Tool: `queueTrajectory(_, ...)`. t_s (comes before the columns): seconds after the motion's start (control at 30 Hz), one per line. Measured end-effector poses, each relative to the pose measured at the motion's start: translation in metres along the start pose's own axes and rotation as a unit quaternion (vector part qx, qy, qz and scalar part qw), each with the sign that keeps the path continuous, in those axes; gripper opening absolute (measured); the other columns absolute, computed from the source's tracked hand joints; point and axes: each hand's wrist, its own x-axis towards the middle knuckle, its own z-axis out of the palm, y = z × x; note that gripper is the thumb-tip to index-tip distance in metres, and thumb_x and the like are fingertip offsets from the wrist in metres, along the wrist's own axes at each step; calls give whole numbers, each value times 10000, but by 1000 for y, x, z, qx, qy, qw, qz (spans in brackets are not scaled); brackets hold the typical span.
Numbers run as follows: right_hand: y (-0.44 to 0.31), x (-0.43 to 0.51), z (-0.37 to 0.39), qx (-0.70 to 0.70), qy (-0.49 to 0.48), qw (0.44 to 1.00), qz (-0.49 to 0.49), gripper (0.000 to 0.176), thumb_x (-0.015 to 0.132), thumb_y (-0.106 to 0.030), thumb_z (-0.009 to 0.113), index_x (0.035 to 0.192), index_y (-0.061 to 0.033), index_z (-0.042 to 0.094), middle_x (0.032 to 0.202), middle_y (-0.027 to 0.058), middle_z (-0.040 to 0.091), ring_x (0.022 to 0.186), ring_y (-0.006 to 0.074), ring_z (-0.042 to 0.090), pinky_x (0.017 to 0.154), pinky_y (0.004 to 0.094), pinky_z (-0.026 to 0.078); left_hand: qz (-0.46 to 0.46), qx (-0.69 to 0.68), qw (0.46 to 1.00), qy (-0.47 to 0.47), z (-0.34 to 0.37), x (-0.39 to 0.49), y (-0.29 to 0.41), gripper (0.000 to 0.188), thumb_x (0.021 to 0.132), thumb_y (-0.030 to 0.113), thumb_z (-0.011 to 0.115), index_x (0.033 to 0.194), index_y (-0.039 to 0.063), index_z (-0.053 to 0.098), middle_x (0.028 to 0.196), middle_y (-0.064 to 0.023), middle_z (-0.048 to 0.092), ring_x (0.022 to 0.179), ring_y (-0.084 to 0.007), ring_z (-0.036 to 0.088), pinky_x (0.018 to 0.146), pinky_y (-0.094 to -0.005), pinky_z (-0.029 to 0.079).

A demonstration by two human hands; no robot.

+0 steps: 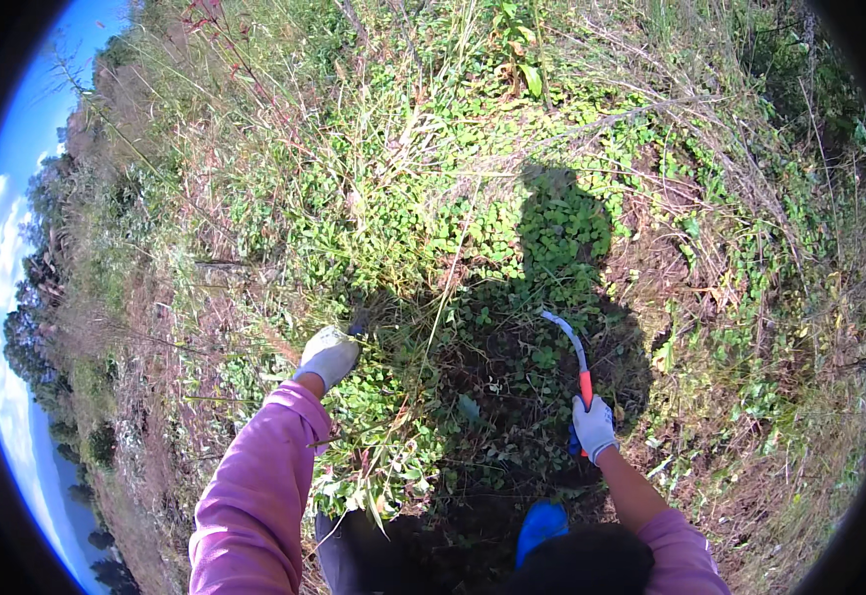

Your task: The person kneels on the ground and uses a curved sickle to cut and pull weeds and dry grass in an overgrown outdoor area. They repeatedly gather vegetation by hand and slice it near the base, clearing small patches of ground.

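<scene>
My right hand (pixel 594 425), in a white knit work glove with a blue palm, grips the red handle of a sickle (pixel 568 336). Its curved metal blade points up and to the left, over shaded low plants. Off to the left, my left hand (pixel 329 355) wears a matching glove and is closed around thin grass stems (pixel 382 321). The fingers are mostly turned away, so the full grip is hidden. Between the hands lies a patch of leafy ground cover (pixel 489 364), apart from the blade tip as far as I can tell.
My shadow (pixel 563 223) falls across the plants ahead. Dry stalks (pixel 730 163) lean at the upper right, near bare brown soil (pixel 649 253). A blue shoe (pixel 541 526) and dark trousers (pixel 351 550) show below. Trees (pixel 35 335) and sky stand at the left rim.
</scene>
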Motion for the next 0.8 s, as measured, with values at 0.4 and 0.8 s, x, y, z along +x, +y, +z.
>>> queueTrajectory(0.4, -13, -5, -3, -24, 5, 1000, -15, 280, 867, -272, 556, 778, -19, 473, 556, 65, 516, 432, 176, 523, 394, 322, 405, 2, -100, 985, 137, 27, -45, 50, 106, 749, 131, 558, 762, 38, 608, 721, -145, 627, 693, -289, 615, 695, -397, 471)
queueTrajectory(0.8, -164, 37, 83, 62, -274, 942, -185, 289, 913, -324, 479, 835, -46, 496, 605, 43, 517, 474, 147, 503, 420, 308, 420, -70, -23, 971, 225, -50, -6, -19, 188, 717, 248, 573, 766, 87, 655, 786, -105, 645, 777, -242, 633, 689, -344, 491)
